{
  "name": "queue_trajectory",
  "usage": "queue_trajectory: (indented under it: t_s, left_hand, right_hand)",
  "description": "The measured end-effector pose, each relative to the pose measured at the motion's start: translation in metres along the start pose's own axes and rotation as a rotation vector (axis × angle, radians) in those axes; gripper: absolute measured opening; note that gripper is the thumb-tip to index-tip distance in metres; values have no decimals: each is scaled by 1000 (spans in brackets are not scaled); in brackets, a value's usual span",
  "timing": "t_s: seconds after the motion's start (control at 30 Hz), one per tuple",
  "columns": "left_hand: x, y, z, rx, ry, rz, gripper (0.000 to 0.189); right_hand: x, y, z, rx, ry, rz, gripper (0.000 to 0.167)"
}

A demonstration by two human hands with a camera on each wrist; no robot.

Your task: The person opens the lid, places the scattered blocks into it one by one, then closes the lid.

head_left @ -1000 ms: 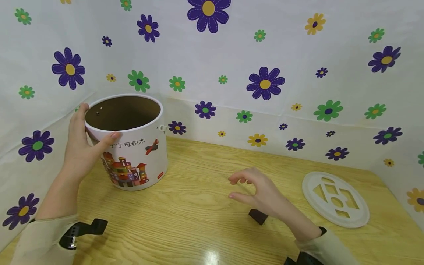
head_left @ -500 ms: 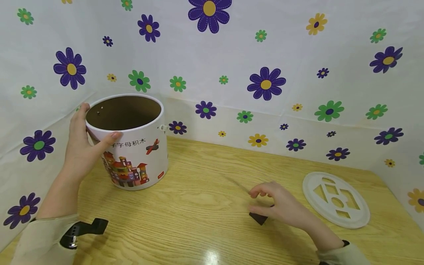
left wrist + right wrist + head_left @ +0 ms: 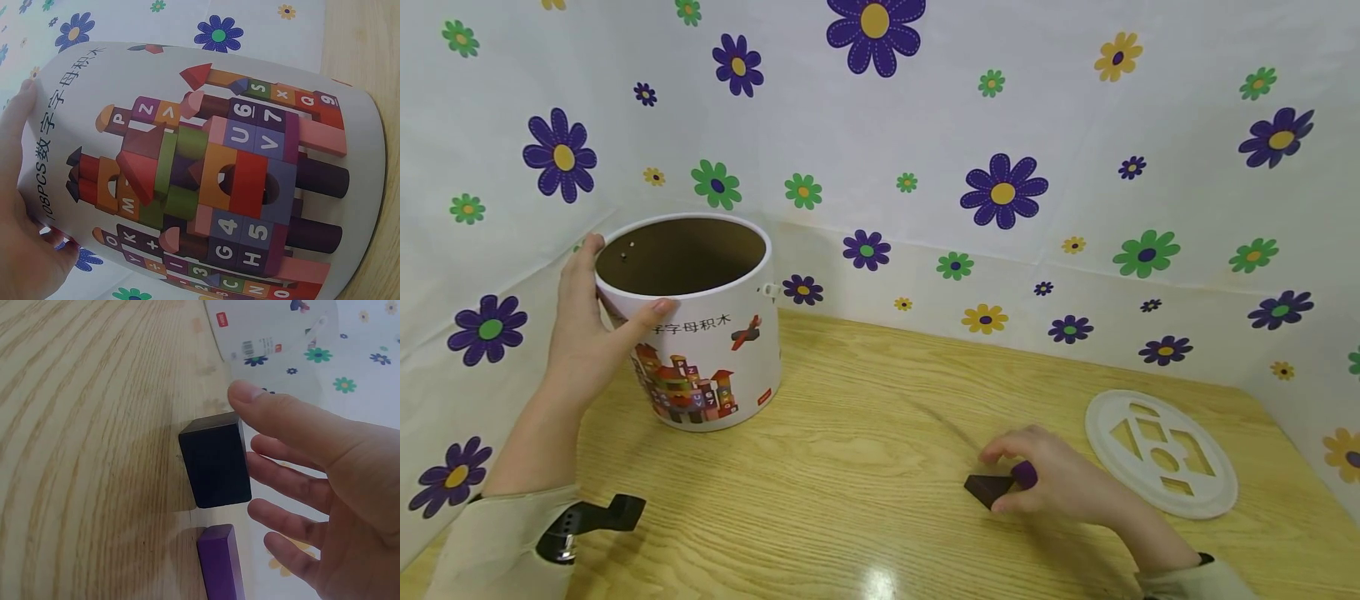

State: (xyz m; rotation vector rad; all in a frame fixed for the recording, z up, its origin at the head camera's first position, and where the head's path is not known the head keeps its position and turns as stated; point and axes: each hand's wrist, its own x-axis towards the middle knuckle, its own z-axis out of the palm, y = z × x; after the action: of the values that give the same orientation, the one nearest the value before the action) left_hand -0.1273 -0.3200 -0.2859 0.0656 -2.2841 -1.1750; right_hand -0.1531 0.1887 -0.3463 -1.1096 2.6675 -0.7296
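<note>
My left hand (image 3: 583,325) grips the upper side of a white toy-block bucket (image 3: 700,358), thumb across its printed front just below the rim. Colourful letter and number blocks are pictured on the bucket (image 3: 237,181) in the left wrist view. My right hand (image 3: 1060,475) is low over the table around a dark block (image 3: 987,489), its thumb and fingers spread apart. From the right wrist, the thumb lies near a top corner of the dark block (image 3: 215,465), with loosely bent fingers alongside. A purple block (image 3: 220,559) lies beside it, partly hidden by my hand in the head view.
A white round plate (image 3: 1206,492) with shaped cut-outs lies on the wooden table (image 3: 850,483) to the right. A flower-printed white sheet (image 3: 917,125) stands behind and at the sides. Inside the bucket's open top, the bottom is out of sight.
My right hand has moved right and down from above the table to the dark block, and the purple block now shows between its fingers. My left hand and the bucket stay put.
</note>
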Motion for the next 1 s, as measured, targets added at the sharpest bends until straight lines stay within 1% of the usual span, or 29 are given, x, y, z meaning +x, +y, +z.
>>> queue_trajectory:
  t_s: [0.2, 0.33, 0.43, 0.53, 0.63, 0.8, 1.0]
  left_hand:
    - [0, -1, 0, -5, -1, 5, 95]
    - [0, -1, 0, -14, -4, 14, 96]
    - [0, -1, 0, -21, -7, 17, 96]
    - [-1, -1, 0, -21, -7, 20, 96]
    - [-1, -1, 0, -21, -7, 23, 96]
    - [-1, -1, 0, -23, -7, 23, 96]
    - [-1, -2, 0, -18, -7, 18, 96]
  right_hand:
    - [2, 1, 1, 7, -56, -9, 44]
    - [2, 1, 2, -3, -71, -14, 39]
    - [2, 1, 5, -9, -77, 5, 36]
    - [2, 2, 6, -21, -74, 10, 34]
    - [3, 2, 8, -48, -61, -6, 33]
    - [5, -3, 11, -88, -32, -49, 31]
    - [14, -14, 10, -111, -7, -107, 30]
